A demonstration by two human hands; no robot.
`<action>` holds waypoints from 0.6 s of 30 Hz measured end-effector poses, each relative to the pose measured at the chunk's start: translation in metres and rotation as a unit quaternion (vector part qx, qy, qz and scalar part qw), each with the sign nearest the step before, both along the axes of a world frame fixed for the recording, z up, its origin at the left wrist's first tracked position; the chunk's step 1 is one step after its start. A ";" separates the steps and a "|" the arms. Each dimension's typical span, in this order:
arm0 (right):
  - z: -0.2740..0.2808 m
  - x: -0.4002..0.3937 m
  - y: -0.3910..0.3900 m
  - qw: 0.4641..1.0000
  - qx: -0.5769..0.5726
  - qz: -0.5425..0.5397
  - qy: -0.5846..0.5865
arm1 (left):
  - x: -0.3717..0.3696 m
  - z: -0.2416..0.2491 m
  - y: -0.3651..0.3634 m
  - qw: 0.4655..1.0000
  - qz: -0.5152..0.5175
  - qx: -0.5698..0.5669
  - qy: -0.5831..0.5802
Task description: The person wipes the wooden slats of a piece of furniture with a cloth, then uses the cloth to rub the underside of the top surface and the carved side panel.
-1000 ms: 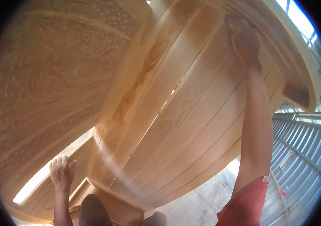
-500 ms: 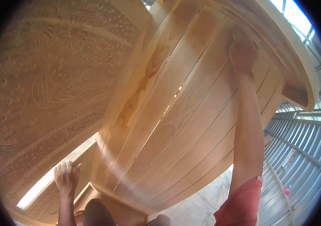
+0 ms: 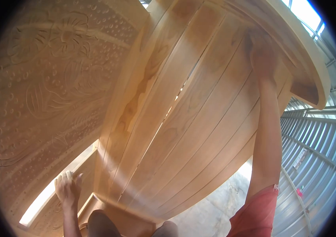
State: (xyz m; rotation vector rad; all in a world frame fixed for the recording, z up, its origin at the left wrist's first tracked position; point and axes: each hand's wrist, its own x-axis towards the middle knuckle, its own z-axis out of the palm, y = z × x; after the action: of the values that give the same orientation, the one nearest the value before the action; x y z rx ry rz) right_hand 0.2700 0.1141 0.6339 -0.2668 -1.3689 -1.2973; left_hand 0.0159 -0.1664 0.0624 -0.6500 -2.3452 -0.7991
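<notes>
My right hand (image 3: pixel 263 57) is stretched up against the slatted wooden panel (image 3: pixel 183 130), close under its thick curved rim (image 3: pixel 294 43). Its fingers are smeared and in shadow, so what they hold, if anything, cannot be seen. Lower left, my left hand (image 3: pixel 68 187) grips the edge of a wooden rail (image 3: pixel 87 158) beside a bright slot, fingers hooked over it and thumb apart. To the left stands a carved wooden panel (image 3: pixel 53 91) with flowers, leaves and small round dimples.
My knees (image 3: pixel 102 223) are at the bottom, by a low wooden board (image 3: pixel 132 217). Concrete floor (image 3: pixel 215 197) shows under the slatted panel. A corrugated metal wall (image 3: pixel 314 158) with a small pink object (image 3: pixel 299 192) stands at the right. Narrow gaps between slats let light through.
My right hand has slid slightly right and down along the slats. The view has shifted a little, moving the panels left. My left hand keeps its place on the rail.
</notes>
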 end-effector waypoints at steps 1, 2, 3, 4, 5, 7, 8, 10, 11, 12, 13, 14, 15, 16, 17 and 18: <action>0.004 -0.005 -0.001 0.994 0.086 -0.014 -0.069 | 0.000 0.000 0.001 1.000 -0.002 0.003 0.000; 0.006 -0.012 0.000 0.994 0.089 -0.013 -0.068 | 0.000 -0.001 0.002 1.000 0.000 0.006 0.001; 0.004 -0.021 0.005 0.998 0.041 0.007 -0.055 | -0.001 -0.004 0.002 1.000 -0.001 0.009 0.001; -0.003 -0.028 0.008 0.999 -0.011 0.026 -0.039 | -0.002 -0.005 0.001 1.000 -0.003 0.008 0.002; -0.023 -0.030 0.013 0.999 -0.015 0.023 -0.036 | -0.002 -0.003 0.000 1.000 -0.006 0.004 0.005; -0.069 -0.024 0.011 0.988 -0.034 0.044 -0.141 | -0.001 -0.003 0.000 1.000 -0.009 0.015 0.016; -0.063 -0.023 0.011 0.988 -0.029 0.044 -0.142 | -0.001 -0.004 0.000 1.000 -0.008 0.020 0.016; -0.038 -0.020 0.011 0.993 0.012 0.010 -0.114 | -0.002 -0.001 -0.002 1.000 -0.010 -0.012 0.004; -0.017 -0.020 0.009 0.993 0.013 0.011 -0.114 | -0.002 0.000 0.000 1.000 -0.009 -0.011 0.004; 0.006 -0.022 0.003 0.995 -0.011 0.000 -0.095 | -0.001 -0.001 -0.001 1.000 -0.005 -0.013 0.009; 0.018 -0.025 0.000 0.996 -0.034 -0.011 -0.078 | 0.000 -0.001 0.000 1.000 0.001 -0.014 0.015; 0.007 -0.025 0.007 0.996 -0.038 -0.014 -0.078 | -0.001 0.000 0.001 1.000 -0.002 -0.018 0.014; -0.021 -0.026 0.018 0.997 0.021 -0.012 -0.080 | -0.001 -0.001 0.000 1.000 -0.004 -0.016 -0.001; -0.053 -0.027 0.023 0.993 0.083 -0.009 -0.082 | -0.001 -0.001 -0.001 1.000 -0.006 -0.010 -0.015; -0.100 -0.027 0.017 0.994 0.007 -0.007 -0.111 | -0.003 -0.001 0.000 1.000 -0.010 -0.010 -0.015; -0.138 -0.022 0.008 0.988 -0.067 -0.004 -0.142 | -0.002 -0.002 0.000 1.000 -0.013 -0.005 -0.001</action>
State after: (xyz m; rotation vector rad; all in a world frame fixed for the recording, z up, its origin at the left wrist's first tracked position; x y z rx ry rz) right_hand 0.2476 0.1218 0.4955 -0.1841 -1.7011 -1.2872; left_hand 0.0134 -0.1666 0.0602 -0.6866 -2.3477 -0.8001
